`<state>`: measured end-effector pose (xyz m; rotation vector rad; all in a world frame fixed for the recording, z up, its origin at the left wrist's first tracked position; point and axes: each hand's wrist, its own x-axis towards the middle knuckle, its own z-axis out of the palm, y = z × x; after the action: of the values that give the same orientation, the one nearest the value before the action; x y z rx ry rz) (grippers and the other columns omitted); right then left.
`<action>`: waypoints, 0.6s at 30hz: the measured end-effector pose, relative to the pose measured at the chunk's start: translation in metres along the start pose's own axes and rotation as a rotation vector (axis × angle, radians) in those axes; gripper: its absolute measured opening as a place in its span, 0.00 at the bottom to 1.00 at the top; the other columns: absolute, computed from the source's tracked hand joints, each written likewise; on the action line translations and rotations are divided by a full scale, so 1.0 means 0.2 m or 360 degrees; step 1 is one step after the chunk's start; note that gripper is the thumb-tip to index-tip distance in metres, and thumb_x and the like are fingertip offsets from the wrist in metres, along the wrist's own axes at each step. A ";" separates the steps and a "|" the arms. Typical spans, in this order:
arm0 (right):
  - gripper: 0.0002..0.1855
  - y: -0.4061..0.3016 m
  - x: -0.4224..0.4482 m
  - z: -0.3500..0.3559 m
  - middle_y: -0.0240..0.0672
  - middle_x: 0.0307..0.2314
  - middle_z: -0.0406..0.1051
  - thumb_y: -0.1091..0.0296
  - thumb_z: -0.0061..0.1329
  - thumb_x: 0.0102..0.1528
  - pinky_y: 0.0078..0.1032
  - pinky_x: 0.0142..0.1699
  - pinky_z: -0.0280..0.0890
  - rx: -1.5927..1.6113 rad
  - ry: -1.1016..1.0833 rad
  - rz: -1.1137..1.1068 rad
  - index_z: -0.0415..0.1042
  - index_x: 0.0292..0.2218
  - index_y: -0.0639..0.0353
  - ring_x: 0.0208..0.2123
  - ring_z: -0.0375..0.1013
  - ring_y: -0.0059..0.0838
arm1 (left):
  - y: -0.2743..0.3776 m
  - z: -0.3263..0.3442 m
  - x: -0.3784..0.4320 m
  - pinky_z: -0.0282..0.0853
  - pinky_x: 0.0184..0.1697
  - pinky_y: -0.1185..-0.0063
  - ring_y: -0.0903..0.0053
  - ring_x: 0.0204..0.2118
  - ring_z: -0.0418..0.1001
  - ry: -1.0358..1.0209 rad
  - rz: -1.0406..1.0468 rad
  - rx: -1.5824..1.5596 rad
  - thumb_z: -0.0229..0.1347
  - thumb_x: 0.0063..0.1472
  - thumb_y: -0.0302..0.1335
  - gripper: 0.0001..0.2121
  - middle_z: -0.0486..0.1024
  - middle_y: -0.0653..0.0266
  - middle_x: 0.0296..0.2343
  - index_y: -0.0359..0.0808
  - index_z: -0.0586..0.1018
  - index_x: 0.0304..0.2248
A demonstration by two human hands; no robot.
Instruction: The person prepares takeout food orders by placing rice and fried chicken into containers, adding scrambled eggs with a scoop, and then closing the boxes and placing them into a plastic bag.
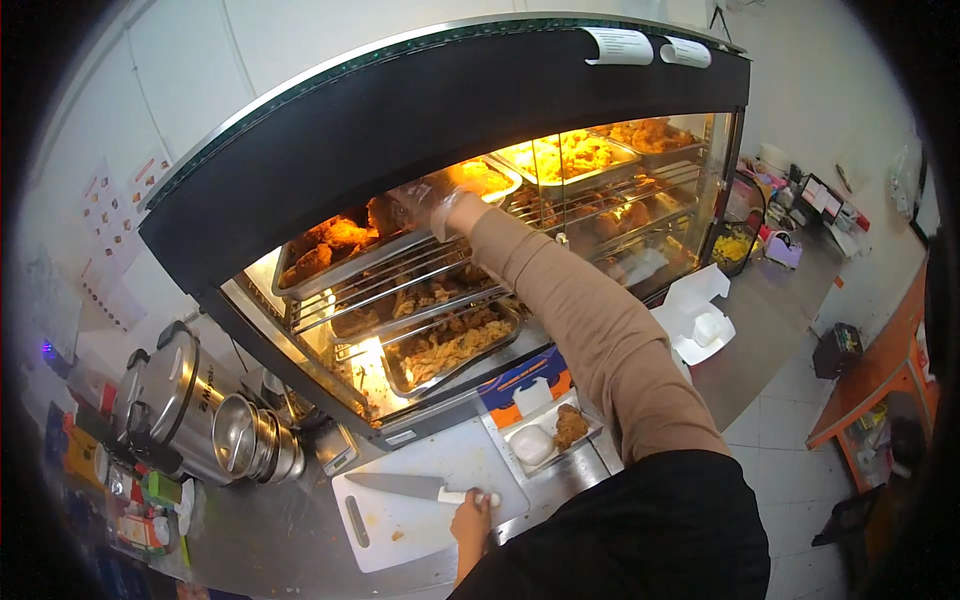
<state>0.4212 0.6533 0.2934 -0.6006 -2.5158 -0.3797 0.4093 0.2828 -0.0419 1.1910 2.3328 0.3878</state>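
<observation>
My left hand (pixel 472 521) grips the white handle of a chef's knife (pixel 394 485), whose blade lies flat over a white cutting board (pixel 420 536) with a few crumbs. My right hand (pixel 416 204), in a clear plastic glove, reaches into a lit food warmer cabinet (pixel 450 97). It is over the upper-left metal tray (pixel 352 262) of fried chicken (pixel 341 234); its fingertips are partly hidden, so I cannot tell whether they hold a piece. Beside the board, an open takeaway box (pixel 525 478) holds a white wrapped mound (pixel 531 445) and a fried chicken piece (pixel 571 426).
Another open white box (pixel 694 315) with a wrapped mound stands at the right. A large steel cooker (pixel 176 405) and stacked metal bowls (pixel 251 439) occupy the counter's left. Wire shelves (pixel 405 285) and a lower tray (pixel 450 349) of fried food sit inside the cabinet.
</observation>
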 end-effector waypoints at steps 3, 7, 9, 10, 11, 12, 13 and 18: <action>0.39 -0.02 0.04 -0.01 0.43 0.52 0.46 0.62 0.49 0.43 0.34 0.56 0.42 0.0079 0.0011 -0.0017 0.44 0.53 0.57 0.54 0.46 0.35 | -0.07 0.06 -0.01 0.63 0.31 0.67 0.60 0.30 0.70 0.0107 0.0061 -0.0094 0.45 0.53 0.40 0.15 0.72 0.56 0.25 0.47 0.66 0.40; 0.37 -0.19 0.14 -0.07 0.43 0.51 0.47 0.62 0.49 0.44 0.34 0.55 0.44 0.0144 0.0022 -0.0037 0.45 0.52 0.56 0.53 0.47 0.35 | -0.04 0.08 -0.03 0.63 0.29 0.66 0.60 0.28 0.70 0.0310 0.0061 -0.0171 0.45 0.53 0.40 0.14 0.72 0.55 0.24 0.46 0.68 0.38; 0.37 -0.35 0.20 -0.11 0.43 0.50 0.47 0.62 0.48 0.44 0.34 0.55 0.44 0.0139 0.0044 -0.0078 0.46 0.52 0.56 0.53 0.47 0.35 | -0.04 0.10 -0.03 0.63 0.28 0.66 0.59 0.27 0.70 0.0319 -0.0070 -0.0136 0.46 0.52 0.41 0.14 0.72 0.54 0.23 0.45 0.69 0.36; 0.36 -0.42 0.22 -0.11 0.43 0.50 0.48 0.62 0.48 0.44 0.34 0.54 0.45 0.0128 0.0030 -0.0085 0.46 0.52 0.56 0.53 0.47 0.35 | -0.05 0.10 -0.03 0.63 0.28 0.66 0.59 0.27 0.70 0.0327 -0.0069 -0.0148 0.46 0.52 0.42 0.14 0.72 0.54 0.23 0.45 0.69 0.36; 0.36 -0.50 0.27 -0.11 0.43 0.50 0.48 0.62 0.48 0.44 0.34 0.54 0.45 0.0108 -0.0005 -0.0094 0.47 0.52 0.55 0.53 0.48 0.35 | -0.06 0.10 -0.04 0.63 0.28 0.66 0.59 0.27 0.70 0.0333 -0.0066 -0.0159 0.46 0.52 0.42 0.14 0.72 0.54 0.23 0.45 0.69 0.35; 0.35 -0.55 0.31 -0.09 0.43 0.50 0.48 0.62 0.48 0.44 0.34 0.54 0.45 0.0071 -0.0065 -0.0082 0.47 0.51 0.55 0.53 0.48 0.36 | -0.04 0.08 -0.05 0.63 0.28 0.66 0.59 0.27 0.70 0.0337 -0.0057 -0.0180 0.46 0.52 0.42 0.13 0.72 0.54 0.23 0.46 0.69 0.35; 0.35 -0.59 0.36 -0.06 0.43 0.50 0.49 0.62 0.48 0.44 0.34 0.54 0.46 0.0022 -0.0147 -0.0054 0.47 0.51 0.55 0.52 0.48 0.36 | -0.03 0.07 -0.06 0.63 0.28 0.66 0.59 0.27 0.70 0.0304 -0.0080 -0.0173 0.46 0.52 0.42 0.13 0.72 0.54 0.23 0.46 0.69 0.35; 0.33 -0.58 0.44 0.00 0.44 0.49 0.50 0.61 0.47 0.45 0.34 0.53 0.47 0.0061 -0.0321 0.0077 0.49 0.50 0.54 0.52 0.49 0.36 | -0.12 0.02 -0.11 0.63 0.29 0.67 0.59 0.29 0.70 0.0271 -0.0179 -0.0228 0.46 0.52 0.42 0.13 0.72 0.54 0.24 0.47 0.70 0.35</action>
<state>0.2970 0.5825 0.3258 -0.7150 -2.6874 -0.2637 0.4059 0.2517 -0.0505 0.9881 2.4555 0.6267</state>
